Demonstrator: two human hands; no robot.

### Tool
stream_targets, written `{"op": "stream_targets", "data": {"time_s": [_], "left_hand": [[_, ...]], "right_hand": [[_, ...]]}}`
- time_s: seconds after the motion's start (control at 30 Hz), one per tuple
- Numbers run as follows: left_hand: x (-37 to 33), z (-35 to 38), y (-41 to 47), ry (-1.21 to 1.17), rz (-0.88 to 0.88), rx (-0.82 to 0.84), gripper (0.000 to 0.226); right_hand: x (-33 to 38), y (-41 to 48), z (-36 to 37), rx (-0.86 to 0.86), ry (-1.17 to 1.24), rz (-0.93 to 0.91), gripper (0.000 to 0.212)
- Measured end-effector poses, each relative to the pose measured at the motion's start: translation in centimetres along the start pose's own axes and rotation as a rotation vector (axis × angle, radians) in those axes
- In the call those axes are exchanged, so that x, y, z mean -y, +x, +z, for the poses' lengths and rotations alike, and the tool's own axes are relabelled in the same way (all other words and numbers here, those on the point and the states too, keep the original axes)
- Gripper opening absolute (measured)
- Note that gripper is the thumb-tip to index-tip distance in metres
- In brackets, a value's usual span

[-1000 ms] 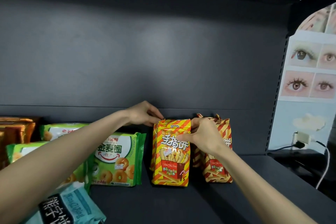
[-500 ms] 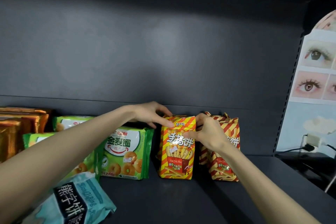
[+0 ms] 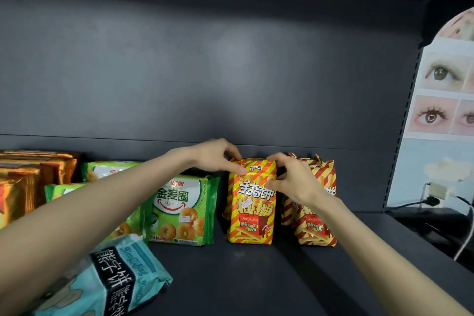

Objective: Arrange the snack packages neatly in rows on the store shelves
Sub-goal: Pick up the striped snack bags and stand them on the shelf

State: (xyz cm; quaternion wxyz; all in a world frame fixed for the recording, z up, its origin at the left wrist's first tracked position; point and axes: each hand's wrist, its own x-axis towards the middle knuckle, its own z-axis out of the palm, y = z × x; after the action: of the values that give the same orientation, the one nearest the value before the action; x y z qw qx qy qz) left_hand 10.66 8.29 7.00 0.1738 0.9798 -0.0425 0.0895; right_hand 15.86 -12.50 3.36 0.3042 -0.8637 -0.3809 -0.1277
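Observation:
A yellow-and-red striped fries snack pack [image 3: 252, 210] stands upright on the dark shelf [image 3: 256, 277]. My left hand [image 3: 215, 158] pinches its top left corner. My right hand [image 3: 292, 181] grips its top right edge, thumb on the front. Behind it more packs of the same kind are partly hidden. A darker red striped pack [image 3: 318, 223] stands just to the right, half covered by my right wrist. Green ring-biscuit packs [image 3: 183, 210] stand to the left.
Orange packs [image 3: 28, 179] are stacked at the far left. A teal biscuit bag [image 3: 110, 277] lies flat at the front left under my left arm. An eye poster [image 3: 443, 100], a plug and cables close off the right end.
The view has shifted left and closer. Both hands stay on the top of the yellow striped pack, and my right thumb now presses lower on its front.

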Motion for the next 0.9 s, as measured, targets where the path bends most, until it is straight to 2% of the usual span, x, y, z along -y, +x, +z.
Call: {"op": "stream_targets", "data": {"time_s": [0.17, 0.33, 0.57, 0.73, 0.9], "left_hand": [[-0.7, -0.2, -0.8, 0.123, 0.020, -0.032, 0.054], [-1.5, -1.7, -2.1, 0.254, 0.035, -0.078, 0.048], [-4.0, -4.8, -7.4, 0.438, 0.037, -0.177, 0.049], [-5.8, -5.6, -14.2, 0.422, -0.025, -0.269, 0.049], [-5.8, -4.5, -21.9, 0.401, -0.176, -0.333, 0.051]], "right_hand": [[0.6, 0.2, -0.3, 0.012, -0.051, 0.013, 0.057], [1.8, 0.0, -1.3, 0.000, -0.131, 0.000, 0.046], [4.9, -1.7, -3.5, -0.033, -0.192, -0.059, 0.041], [7.4, -3.8, -4.0, -0.054, -0.144, -0.128, 0.036], [10.2, -7.1, -2.2, -0.026, -0.079, -0.205, 0.032]]}}
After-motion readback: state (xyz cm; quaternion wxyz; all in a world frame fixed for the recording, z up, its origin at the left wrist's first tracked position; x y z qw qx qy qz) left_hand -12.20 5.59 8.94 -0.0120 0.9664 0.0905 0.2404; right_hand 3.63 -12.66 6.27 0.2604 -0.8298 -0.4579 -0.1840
